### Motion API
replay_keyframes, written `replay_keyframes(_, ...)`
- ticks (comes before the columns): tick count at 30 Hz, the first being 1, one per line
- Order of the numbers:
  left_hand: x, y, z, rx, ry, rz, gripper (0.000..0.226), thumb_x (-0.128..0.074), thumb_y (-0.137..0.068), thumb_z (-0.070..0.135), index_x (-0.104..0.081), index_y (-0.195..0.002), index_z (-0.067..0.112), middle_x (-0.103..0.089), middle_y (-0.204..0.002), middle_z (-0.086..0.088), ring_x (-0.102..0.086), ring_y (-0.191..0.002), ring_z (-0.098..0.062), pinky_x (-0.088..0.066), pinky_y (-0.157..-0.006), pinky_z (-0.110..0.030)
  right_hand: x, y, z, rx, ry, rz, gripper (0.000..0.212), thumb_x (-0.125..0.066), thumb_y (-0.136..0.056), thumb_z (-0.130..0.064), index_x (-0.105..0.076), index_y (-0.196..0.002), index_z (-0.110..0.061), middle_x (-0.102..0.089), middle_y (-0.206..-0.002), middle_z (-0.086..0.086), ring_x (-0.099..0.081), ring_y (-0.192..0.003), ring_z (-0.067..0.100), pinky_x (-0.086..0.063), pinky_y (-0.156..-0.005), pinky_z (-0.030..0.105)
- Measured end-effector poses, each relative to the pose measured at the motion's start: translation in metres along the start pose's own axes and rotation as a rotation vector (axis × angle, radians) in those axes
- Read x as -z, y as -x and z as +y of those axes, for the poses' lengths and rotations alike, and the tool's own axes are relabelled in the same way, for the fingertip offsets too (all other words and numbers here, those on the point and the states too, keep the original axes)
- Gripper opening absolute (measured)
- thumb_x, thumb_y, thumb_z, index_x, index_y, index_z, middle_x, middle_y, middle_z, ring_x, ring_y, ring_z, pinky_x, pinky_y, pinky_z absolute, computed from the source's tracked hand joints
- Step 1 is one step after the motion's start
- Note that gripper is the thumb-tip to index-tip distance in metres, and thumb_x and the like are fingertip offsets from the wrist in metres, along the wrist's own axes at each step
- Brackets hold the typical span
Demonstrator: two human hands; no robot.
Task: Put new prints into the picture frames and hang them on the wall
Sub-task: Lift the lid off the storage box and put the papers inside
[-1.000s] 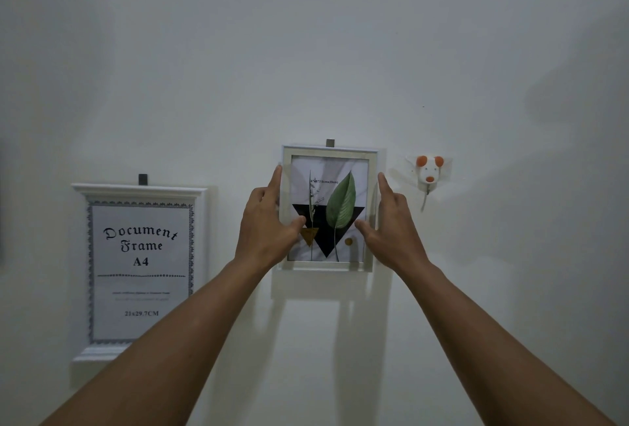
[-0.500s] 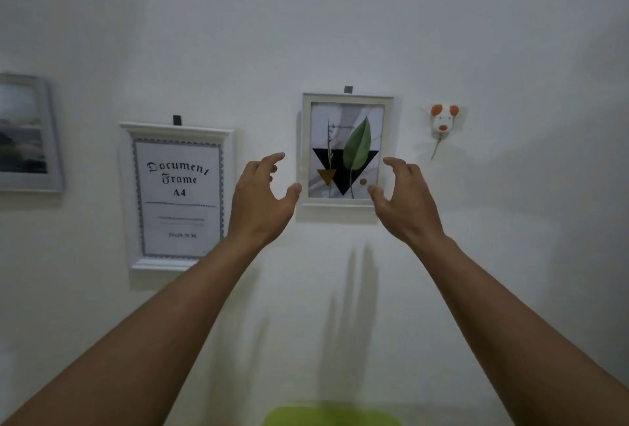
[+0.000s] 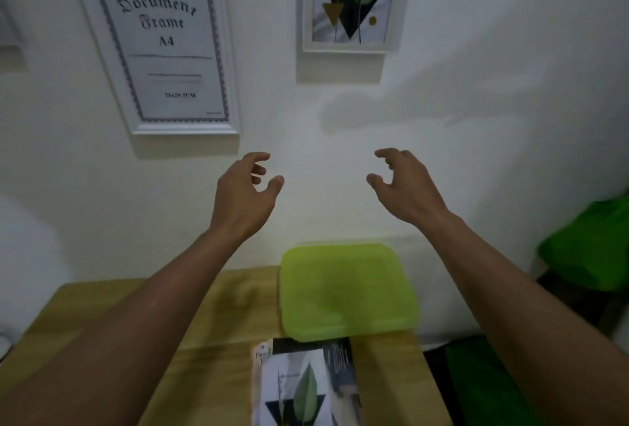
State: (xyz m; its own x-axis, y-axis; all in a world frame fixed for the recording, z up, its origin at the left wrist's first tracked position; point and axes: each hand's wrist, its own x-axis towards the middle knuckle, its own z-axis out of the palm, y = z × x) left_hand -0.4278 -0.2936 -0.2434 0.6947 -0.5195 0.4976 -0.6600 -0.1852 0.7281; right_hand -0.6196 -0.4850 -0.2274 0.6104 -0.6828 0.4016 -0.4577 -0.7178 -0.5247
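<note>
Nearest, at the bottom edge, a leaf print (image 3: pixel 297 391) lies flat on the wooden table (image 3: pixel 211 310), on top of darker sheets whose detail is too blurred to read. Just past it a lime-green tray (image 3: pixel 343 293) sits on the table, its near edge meeting those sheets and its far edge against the wall (image 3: pixel 476 85). To the right, off the table, are blurred green shapes (image 3: pixel 592 245) that I cannot identify.

Both forearms reach forward over the table. The left hand (image 3: pixel 245 194) and right hand (image 3: pixel 405 187) hover in front of the wall, well apart from each other. Each has loosely curled fingers and an out-turned thumb, and neither holds or touches anything.

Higher on the wall hang two white frames. The A4 frame (image 3: pixel 160 44), up and left of the left hand, shows a "Document Frame" sheet. The smaller leaf frame (image 3: pixel 350 0), above the gap between the hands, holds a leaf-and-triangle print and is cut off at the top.
</note>
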Motion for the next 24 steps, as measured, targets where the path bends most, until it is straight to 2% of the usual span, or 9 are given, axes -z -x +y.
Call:
replay_keyframes(3, -0.017, 0.026, -0.031, 0.081, 0.016, -0.085, 0.040, -0.071, -0.086, 0.034, -0.058, -0.123, 0.028, -0.063, -0.103, 0.005, -0.061, -0.090, -0.010, -0.041, -0.071, -0.015, -0.027, 0.029, 0.024, -0.101, -0.007, -0.068, 0.050, -0.060, -0.094, -0.034, -0.047, -0.140, -0.021, -0.051, -0.135, 0.008, -0.053, -0.121, 0.024, -0.045, -0.098, 0.038)
replay_keyframes(6, -0.047, 0.051, -0.064, 0.199, 0.010, -0.192, 0.044, -0.070, -0.087, 0.035, -0.056, -0.127, 0.025, -0.062, -0.108, 0.001, -0.061, -0.091, -0.015, -0.042, -0.071, -0.021, -0.056, 0.054, 0.061, -0.205, -0.001, -0.142, 0.051, -0.061, -0.094, -0.033, -0.047, -0.141, -0.020, -0.051, -0.135, 0.009, -0.052, -0.122, 0.024, -0.043, -0.096, 0.035)
replay_keyframes(10, -0.092, 0.081, -0.110, 0.389, -0.044, -0.325, 0.055, -0.070, -0.087, 0.038, -0.050, -0.135, 0.024, -0.059, -0.119, -0.005, -0.059, -0.096, -0.021, -0.042, -0.077, -0.028, -0.096, 0.078, 0.120, -0.346, 0.011, -0.258, 0.054, -0.063, -0.094, -0.032, -0.045, -0.143, -0.017, -0.049, -0.139, 0.012, -0.052, -0.124, 0.027, -0.044, -0.097, 0.036)
replay_keyframes(13, -0.125, 0.098, -0.143, 0.509, -0.087, -0.397, 0.066, -0.072, -0.085, 0.039, -0.044, -0.141, 0.021, -0.056, -0.131, -0.012, -0.058, -0.110, -0.028, -0.045, -0.086, -0.033, -0.125, 0.092, 0.163, -0.440, 0.024, -0.340, 0.060, -0.063, -0.094, -0.035, -0.040, -0.147, -0.015, -0.044, -0.142, 0.015, -0.051, -0.125, 0.031, -0.043, -0.099, 0.036)
replay_keyframes(16, -0.153, 0.107, -0.169, 0.579, -0.128, -0.449, 0.078, -0.072, -0.084, 0.041, -0.035, -0.149, 0.018, -0.051, -0.140, -0.015, -0.053, -0.122, -0.033, -0.045, -0.094, -0.039, -0.152, 0.100, 0.202, -0.540, 0.010, -0.399, 0.070, -0.062, -0.093, -0.045, -0.035, -0.150, -0.014, -0.039, -0.145, 0.017, -0.046, -0.130, 0.035, -0.043, -0.106, 0.044)
replay_keyframes(18, -0.167, 0.109, -0.184, 0.644, -0.136, -0.469, 0.087, -0.072, -0.085, 0.044, -0.026, -0.153, 0.016, -0.045, -0.147, -0.015, -0.047, -0.130, -0.033, -0.042, -0.101, -0.042, -0.167, 0.101, 0.225, -0.604, -0.005, -0.441, 0.077, -0.061, -0.088, -0.057, -0.036, -0.149, -0.016, -0.043, -0.141, 0.017, -0.048, -0.127, 0.038, -0.045, -0.103, 0.049)
replay_keyframes(20, -0.175, 0.110, -0.197, 0.704, -0.136, -0.490, 0.093, -0.071, -0.085, 0.046, -0.019, -0.155, 0.016, -0.039, -0.152, -0.014, -0.042, -0.136, -0.033, -0.040, -0.105, -0.044, -0.182, 0.101, 0.251, -0.648, -0.063, -0.463, 0.081, -0.058, -0.075, -0.073, -0.045, -0.137, -0.023, -0.055, -0.126, 0.013, -0.057, -0.115, 0.036, -0.051, -0.094, 0.048)
replay_keyframes(22, -0.181, 0.110, -0.208, 0.740, -0.134, -0.512, 0.093, -0.071, -0.085, 0.044, -0.017, -0.156, 0.016, -0.040, -0.152, -0.013, -0.043, -0.135, -0.032, -0.040, -0.106, -0.043, -0.194, 0.102, 0.276, -0.676, -0.116, -0.484, 0.080, -0.061, -0.066, -0.074, -0.050, -0.128, -0.024, -0.059, -0.117, 0.011, -0.062, -0.105, 0.033, -0.055, -0.088, 0.046)
replay_keyframes(24, -0.183, 0.112, -0.218, 0.774, -0.118, -0.525, 0.090, -0.073, -0.086, 0.038, -0.020, -0.155, 0.019, -0.045, -0.148, -0.013, -0.047, -0.132, -0.032, -0.041, -0.106, -0.045, -0.198, 0.101, 0.289, -0.677, -0.175, -0.491, 0.087, -0.066, -0.057, -0.071, -0.051, -0.128, -0.023, -0.060, -0.117, 0.011, -0.063, -0.102, 0.031, -0.055, -0.087, 0.047)
